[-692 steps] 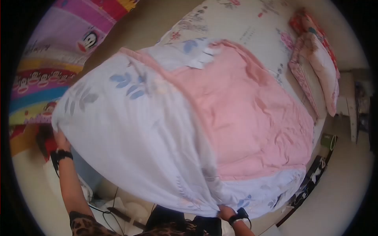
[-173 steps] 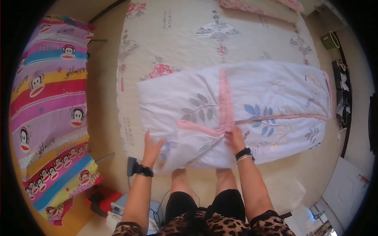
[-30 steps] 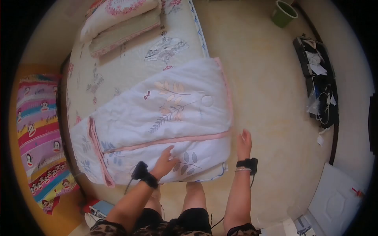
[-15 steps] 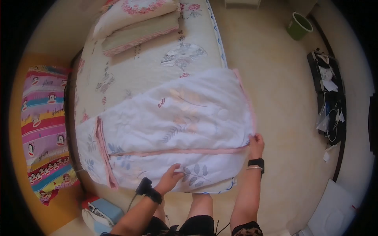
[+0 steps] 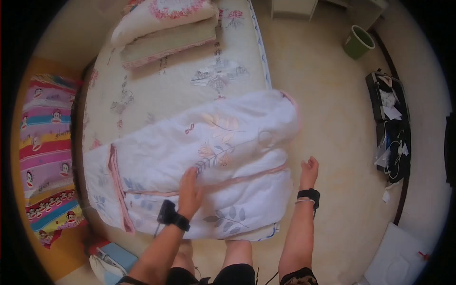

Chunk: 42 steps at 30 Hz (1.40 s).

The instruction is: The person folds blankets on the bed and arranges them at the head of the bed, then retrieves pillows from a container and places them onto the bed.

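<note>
A white quilt (image 5: 247,126) with leaf prints and pink trim lies folded in layers over the foot of the bed. My left hand (image 5: 191,192) rests on the quilt near a pink trimmed seam, its fingers stretched out and slightly blurred. To the right of the quilt, over the floor, my right hand (image 5: 308,173) is apart from the fabric. Its fingers are loosely curled with a small gap between them, and nothing shows in them. The quilt's right side is bunched and puffed up, with some motion blur.
A patterned mattress (image 5: 175,90) carries a pillow (image 5: 166,21) and a folded bedding piece (image 5: 168,45) at its far end. Right of the bed are a green bin (image 5: 358,43) and an open black case (image 5: 392,128). A striped cloth (image 5: 50,161) hangs at left.
My right hand has let go of the quilt's right edge, which has shifted left, away from it. My left hand has moved up and left onto the seam. The view has shifted slightly.
</note>
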Each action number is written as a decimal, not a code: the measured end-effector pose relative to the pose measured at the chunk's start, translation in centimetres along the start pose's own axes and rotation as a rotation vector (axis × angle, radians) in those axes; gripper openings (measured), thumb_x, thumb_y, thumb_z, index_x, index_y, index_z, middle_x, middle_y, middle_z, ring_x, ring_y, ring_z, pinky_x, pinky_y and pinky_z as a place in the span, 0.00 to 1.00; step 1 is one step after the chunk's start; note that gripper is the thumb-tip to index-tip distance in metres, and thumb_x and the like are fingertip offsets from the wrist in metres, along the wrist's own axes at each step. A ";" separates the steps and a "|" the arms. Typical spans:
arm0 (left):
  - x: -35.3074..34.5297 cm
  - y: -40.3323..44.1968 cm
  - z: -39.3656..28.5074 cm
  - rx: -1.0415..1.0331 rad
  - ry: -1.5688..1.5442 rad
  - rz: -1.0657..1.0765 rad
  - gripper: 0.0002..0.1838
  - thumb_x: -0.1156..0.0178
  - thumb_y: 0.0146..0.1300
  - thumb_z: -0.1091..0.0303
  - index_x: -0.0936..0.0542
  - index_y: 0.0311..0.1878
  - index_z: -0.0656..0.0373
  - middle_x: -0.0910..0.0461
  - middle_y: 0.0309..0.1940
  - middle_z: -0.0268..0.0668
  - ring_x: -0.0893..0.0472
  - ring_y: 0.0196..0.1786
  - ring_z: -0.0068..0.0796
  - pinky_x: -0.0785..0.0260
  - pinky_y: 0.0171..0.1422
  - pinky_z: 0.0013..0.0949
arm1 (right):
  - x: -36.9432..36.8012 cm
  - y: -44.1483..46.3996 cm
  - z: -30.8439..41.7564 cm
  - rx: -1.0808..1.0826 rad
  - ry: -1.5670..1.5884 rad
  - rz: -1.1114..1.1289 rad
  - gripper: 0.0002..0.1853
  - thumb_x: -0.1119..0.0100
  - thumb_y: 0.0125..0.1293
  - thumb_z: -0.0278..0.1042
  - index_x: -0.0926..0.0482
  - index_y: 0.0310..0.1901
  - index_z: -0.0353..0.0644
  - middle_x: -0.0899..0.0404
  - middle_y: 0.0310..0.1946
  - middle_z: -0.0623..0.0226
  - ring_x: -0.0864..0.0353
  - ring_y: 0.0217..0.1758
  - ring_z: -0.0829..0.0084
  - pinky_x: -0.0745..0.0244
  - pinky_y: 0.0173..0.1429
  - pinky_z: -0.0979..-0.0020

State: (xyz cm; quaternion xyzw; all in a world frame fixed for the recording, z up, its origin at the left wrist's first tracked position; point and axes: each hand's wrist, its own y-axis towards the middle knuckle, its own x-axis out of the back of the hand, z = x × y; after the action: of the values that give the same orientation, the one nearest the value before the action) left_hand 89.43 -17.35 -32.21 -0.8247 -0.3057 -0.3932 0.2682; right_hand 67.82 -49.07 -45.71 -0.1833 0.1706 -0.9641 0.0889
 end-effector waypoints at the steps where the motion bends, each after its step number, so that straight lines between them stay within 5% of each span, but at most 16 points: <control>1: -0.2 1.2 0.0 -0.078 0.044 -0.054 0.30 0.45 0.59 0.69 0.41 0.65 0.61 0.42 0.64 0.50 0.44 0.67 0.50 0.50 0.69 0.41 | 0.1 -0.1 -0.5 0.018 -0.018 0.046 0.25 0.44 0.60 0.32 0.37 0.57 0.33 0.32 0.54 0.55 0.31 0.57 0.65 0.37 0.61 0.67; 8: -2.9 5.1 1.2 0.021 0.495 0.083 0.28 0.45 0.60 0.62 0.37 0.62 0.59 0.38 0.62 0.49 0.39 0.64 0.50 0.44 0.64 0.41 | -2.5 0.4 0.2 0.050 0.234 0.037 0.29 0.48 0.65 0.40 0.41 0.62 0.32 0.38 0.61 0.52 0.38 0.64 0.65 0.42 0.65 0.69; 13: -1.0 11.1 0.4 -0.107 -0.099 -0.310 0.17 0.45 0.61 0.67 0.27 0.53 0.61 0.27 0.51 0.44 0.27 0.49 0.43 0.37 0.57 0.38 | -3.7 0.9 -5.7 -0.192 0.207 0.378 0.29 0.52 0.67 0.44 0.41 0.63 0.33 0.36 0.60 0.57 0.37 0.62 0.69 0.43 0.65 0.70; 18: -0.9 18.1 -1.7 -0.004 -0.428 -0.310 0.18 0.45 0.60 0.69 0.29 0.55 0.61 0.28 0.51 0.44 0.26 0.47 0.40 0.35 0.53 0.37 | -3.1 -1.3 -5.6 -0.144 0.281 0.235 0.06 0.46 0.62 0.30 0.28 0.37 0.38 0.27 0.32 0.73 0.31 0.37 0.82 0.36 0.42 0.80; 20: -2.3 20.7 -2.8 -0.001 -0.413 -0.255 0.20 0.45 0.60 0.68 0.29 0.55 0.61 0.28 0.52 0.44 0.26 0.47 0.40 0.34 0.52 0.37 | -1.6 -1.8 -5.1 -0.141 0.367 0.189 0.05 0.46 0.61 0.29 0.28 0.37 0.39 0.27 0.32 0.73 0.31 0.37 0.81 0.36 0.42 0.80; 22: -4.0 22.4 -3.7 -0.313 -0.047 -0.420 0.18 0.44 0.60 0.65 0.26 0.52 0.61 0.25 0.47 0.45 0.23 0.44 0.40 0.33 0.48 0.38 | -0.1 -2.4 -4.6 -0.184 0.486 0.127 0.03 0.47 0.61 0.29 0.30 0.33 0.41 0.31 0.29 0.76 0.33 0.36 0.83 0.37 0.43 0.81; 25: -5.7 25.0 -3.4 -0.078 0.209 -0.151 0.14 0.44 0.59 0.63 0.22 0.43 0.63 0.21 0.38 0.45 0.22 0.40 0.44 0.32 0.47 0.38 | 1.5 -2.6 -7.2 -0.136 0.358 0.254 0.10 0.48 0.64 0.33 0.30 0.43 0.39 0.29 0.40 0.69 0.32 0.42 0.79 0.36 0.47 0.78; 27: -6.4 26.2 -5.1 0.018 -0.347 -0.343 0.13 0.46 0.62 0.63 0.23 0.31 0.66 0.23 0.25 0.34 0.24 0.32 0.29 0.33 0.39 0.32 | 1.2 -2.6 -8.2 -0.127 0.274 0.225 0.16 0.49 0.65 0.35 0.34 0.51 0.39 0.31 0.47 0.64 0.32 0.47 0.76 0.36 0.47 0.77; 29: -5.9 29.7 -2.7 0.052 -0.645 -0.346 0.14 0.47 0.64 0.62 0.26 0.43 0.64 0.25 0.36 0.38 0.27 0.40 0.26 0.34 0.45 0.29 | 0.9 -2.5 -9.7 -0.121 0.196 0.213 0.22 0.50 0.66 0.38 0.37 0.58 0.39 0.34 0.54 0.60 0.33 0.51 0.73 0.36 0.48 0.77; 32: -5.9 29.8 -3.7 -0.071 -0.594 -0.249 0.21 0.46 0.62 0.62 0.32 0.56 0.62 0.30 0.52 0.44 0.30 0.55 0.34 0.39 0.59 0.33 | 0.8 -2.1 -11.8 -0.155 0.063 0.321 0.36 0.48 0.65 0.44 0.52 0.67 0.35 0.50 0.67 0.48 0.46 0.69 0.60 0.46 0.67 0.64; 34: -7.0 26.0 -5.1 -0.514 -0.024 -0.254 0.28 0.46 0.61 0.60 0.38 0.63 0.57 0.41 0.63 0.50 0.45 0.69 0.42 0.53 0.70 0.42 | 0.3 -2.0 -12.2 -0.362 0.010 0.381 0.36 0.57 0.66 0.56 0.50 0.68 0.43 0.44 0.65 0.54 0.40 0.64 0.66 0.40 0.59 0.69; 35: -8.0 22.8 -5.6 -0.489 0.353 -0.132 0.32 0.46 0.59 0.55 0.40 0.66 0.51 0.46 0.67 0.49 0.55 0.72 0.50 0.63 0.71 0.56 | 0.0 -1.8 -11.8 -0.364 0.023 0.383 0.36 0.57 0.66 0.56 0.50 0.68 0.43 0.44 0.65 0.54 0.40 0.64 0.66 0.40 0.59 0.69; 36: -8.6 20.1 -8.9 -0.470 0.643 0.152 0.35 0.47 0.58 0.46 0.41 0.67 0.46 0.47 0.69 0.44 0.57 0.72 0.52 0.67 0.67 0.67 | 0.0 -1.9 -11.1 -0.442 0.068 0.369 0.38 0.59 0.65 0.60 0.50 0.68 0.43 0.44 0.65 0.54 0.40 0.63 0.65 0.40 0.59 0.68; 38: -12.9 15.4 -6.8 -0.602 0.537 0.290 0.37 0.47 0.55 0.41 0.40 0.67 0.45 0.47 0.69 0.39 0.55 0.71 0.55 0.69 0.65 0.70 | -0.5 -1.6 -13.9 -0.504 0.126 0.342 0.42 0.68 0.63 0.69 0.48 0.68 0.42 0.41 0.64 0.56 0.39 0.63 0.66 0.39 0.57 0.69; 41: -13.4 15.7 -7.6 -0.532 0.482 0.246 0.40 0.45 0.53 0.39 0.41 0.67 0.44 0.49 0.69 0.41 0.57 0.71 0.57 0.71 0.66 0.69 | -0.3 -1.2 -8.3 -0.637 0.106 0.471 0.45 0.70 0.62 0.73 0.47 0.67 0.39 0.38 0.62 0.57 0.40 0.65 0.66 0.41 0.62 0.68; 42: -13.0 16.3 -7.5 -0.554 0.467 0.266 0.39 0.47 0.54 0.38 0.40 0.67 0.42 0.51 0.70 0.40 0.59 0.72 0.55 0.72 0.66 0.70 | -0.3 0.4 -15.5 -0.529 0.323 0.570 0.47 0.72 0.60 0.75 0.45 0.66 0.37 0.37 0.62 0.59 0.39 0.65 0.65 0.43 0.66 0.67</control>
State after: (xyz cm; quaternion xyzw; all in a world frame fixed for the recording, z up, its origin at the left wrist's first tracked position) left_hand 90.86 -37.17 -41.92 -0.7867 -0.0089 -0.5998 0.1462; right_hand 62.20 -44.74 -59.52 0.0081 0.4679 -0.8402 0.2739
